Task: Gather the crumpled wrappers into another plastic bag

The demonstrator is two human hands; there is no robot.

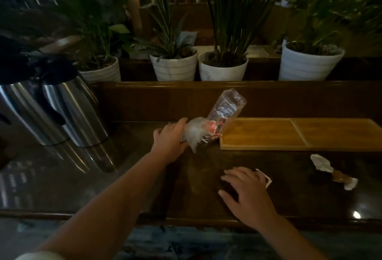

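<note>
a dark, glossy wooden counter (pixel 206 177) runs across a dim room, with a raised wooden ledge behind it and blurred foliage beyond. on the ledge, from ten to two o'clock, stand four white plant pots (pixel 174 67). at nine o'clock are two steel thermos jugs (pixel 62 110), their black tops lost in shadow. at two o'clock lies one bamboo tray (pixel 289 133), cut off by the right edge. at three o'clock is one crumpled wrapper (pixel 332 171), white and brown, too blurred to identify.

the left hand (pixel 170 140) grips the bunched end of a clear plastic bag (pixel 215 121) just above centre; the bag leans up toward one o'clock, touching the tray's near corner, with red-and-white packets inside that are too blurred to count. the right hand (pixel 246 189), at five o'clock, lies flat with fingers spread on the counter, covering most of one small white packet (pixel 265 179); only its corner shows.
</note>
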